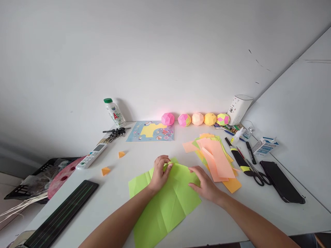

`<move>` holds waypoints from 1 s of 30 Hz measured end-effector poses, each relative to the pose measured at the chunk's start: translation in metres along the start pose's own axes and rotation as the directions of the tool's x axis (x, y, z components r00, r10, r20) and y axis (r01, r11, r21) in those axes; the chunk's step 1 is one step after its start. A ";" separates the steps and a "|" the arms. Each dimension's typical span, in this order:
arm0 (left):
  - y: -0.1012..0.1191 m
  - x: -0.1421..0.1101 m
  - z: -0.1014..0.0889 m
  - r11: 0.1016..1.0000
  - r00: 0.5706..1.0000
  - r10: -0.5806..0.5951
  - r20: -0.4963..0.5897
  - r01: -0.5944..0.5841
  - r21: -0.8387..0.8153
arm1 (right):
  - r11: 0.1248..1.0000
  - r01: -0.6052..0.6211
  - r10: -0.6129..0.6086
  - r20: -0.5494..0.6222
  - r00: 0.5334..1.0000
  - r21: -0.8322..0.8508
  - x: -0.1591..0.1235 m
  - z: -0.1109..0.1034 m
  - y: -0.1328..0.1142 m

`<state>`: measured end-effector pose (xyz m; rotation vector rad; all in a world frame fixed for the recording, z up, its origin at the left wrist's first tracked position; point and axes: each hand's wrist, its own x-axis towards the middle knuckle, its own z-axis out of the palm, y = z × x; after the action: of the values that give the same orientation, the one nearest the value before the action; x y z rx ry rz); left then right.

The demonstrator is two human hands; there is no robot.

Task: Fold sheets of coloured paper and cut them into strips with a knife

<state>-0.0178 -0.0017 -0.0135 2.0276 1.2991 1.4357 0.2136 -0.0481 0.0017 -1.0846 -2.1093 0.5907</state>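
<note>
A large sheet of light green paper (pixel 165 206) with fold creases lies on the white table in front of me. My left hand (pixel 160 174) is closed at the sheet's far edge, its thumb and fingers pinching the paper there. Over the sheet's right corner is my right hand (pixel 203 182), thumb and fingers spread apart and resting on or just above the paper. A stack of orange, peach and green paper pieces (pixel 217 158) lies right of the sheet. Two small folded orange paper pieces, one nearer (pixel 105 171) and one farther (pixel 121 154), sit to the left.
Several faceted paper balls (pixel 198 119) line the wall beside a blue printed card (pixel 138 136). On the right are a utility knife (pixel 241 161), scissors (pixel 261 178) and a phone (pixel 281 182). A bottle (pixel 115 113), remote (pixel 91 156) and black ridged board (pixel 63 213) are on the left.
</note>
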 end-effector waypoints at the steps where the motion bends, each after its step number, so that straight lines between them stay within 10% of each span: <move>1: 0.002 0.000 -0.001 0.999 1.000 0.013 -0.005 -0.013 -0.029 | 1.000 0.000 0.000 -0.022 1.000 0.000 0.000 0.000 0.000; 11: 0.014 0.001 -0.019 0.949 0.970 -0.207 0.127 0.168 0.265 | 0.978 -0.171 0.117 -0.370 0.922 -0.117 0.008 -0.049 0.030; 15: 0.015 -0.007 -0.027 0.857 0.819 -0.233 0.525 -0.083 0.509 | 0.924 -0.327 0.182 -0.523 0.832 -0.198 0.006 -0.085 0.063; 19: 0.013 -0.023 -0.021 0.815 0.709 -0.291 0.643 -0.168 0.554 | 0.874 -0.395 0.183 -0.562 0.807 -0.283 0.007 -0.091 0.073; 26: 0.007 -0.038 0.004 0.884 0.852 -0.138 0.506 -0.124 0.450 | 0.940 -0.170 0.066 -0.331 0.941 -0.297 0.004 -0.035 0.014; 30: 0.010 -0.039 0.005 0.966 0.881 -0.151 0.448 0.036 0.255 | 0.972 -0.235 0.234 -0.082 0.969 -0.006 -0.004 -0.009 -0.006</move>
<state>-0.0113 -0.0378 -0.0306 2.2377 1.3757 0.7013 0.2186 -0.0539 0.0102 -1.3555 -1.9330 0.6307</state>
